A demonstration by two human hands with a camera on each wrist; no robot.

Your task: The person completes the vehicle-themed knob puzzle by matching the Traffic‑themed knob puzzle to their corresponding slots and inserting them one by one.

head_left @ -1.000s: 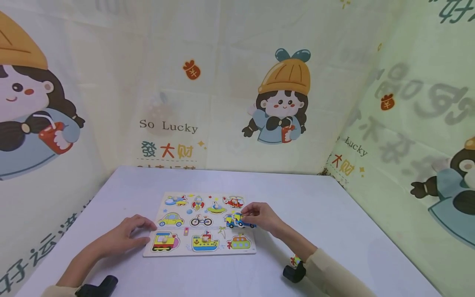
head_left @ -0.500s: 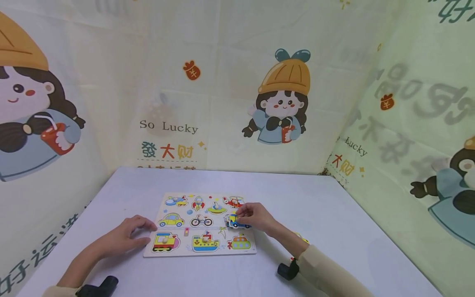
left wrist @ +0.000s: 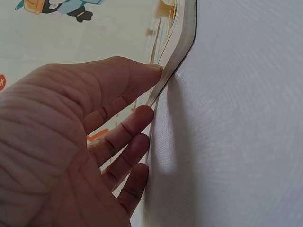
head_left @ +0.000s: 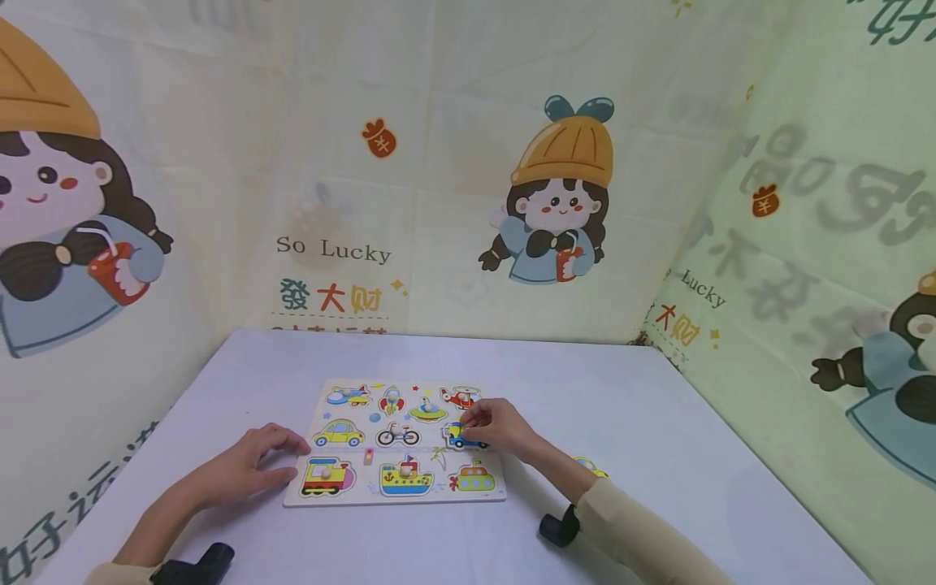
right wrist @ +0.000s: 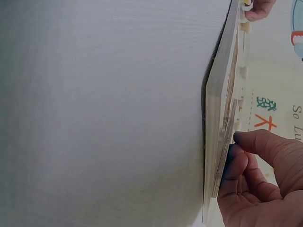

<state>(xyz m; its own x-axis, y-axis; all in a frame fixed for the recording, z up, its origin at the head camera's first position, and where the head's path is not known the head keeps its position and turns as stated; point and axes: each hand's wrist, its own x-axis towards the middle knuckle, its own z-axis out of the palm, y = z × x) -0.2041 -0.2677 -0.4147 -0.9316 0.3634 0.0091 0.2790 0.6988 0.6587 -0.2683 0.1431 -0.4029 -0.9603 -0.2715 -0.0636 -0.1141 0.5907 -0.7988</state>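
A wooden knob puzzle board (head_left: 367,486) with vehicle pictures lies flat on the white table. My right hand (head_left: 504,426) pinches a blue-and-yellow truck puzzle piece (head_left: 456,437) over the board's right side, at the middle row. The right wrist view shows that piece edge-on and slightly tilted against the board; thumb and fingertips hide its knob. At the board's left edge rests my left hand (head_left: 241,465), fingers loosely bent. In the left wrist view, its thumb (left wrist: 137,75) and fingertips touch the board's side without gripping a piece.
On the table a yellow piece (head_left: 589,466) lies beside my right forearm, partly hidden by it. The board carries a train (head_left: 326,479), a ship (head_left: 405,479) and several other vehicles. A printed cloth (head_left: 439,309) stands behind the table.
My right hand has moved a little left with the truck piece, which now sits closer over its place on the board. More of the yellow piece shows. The left hand stays put.
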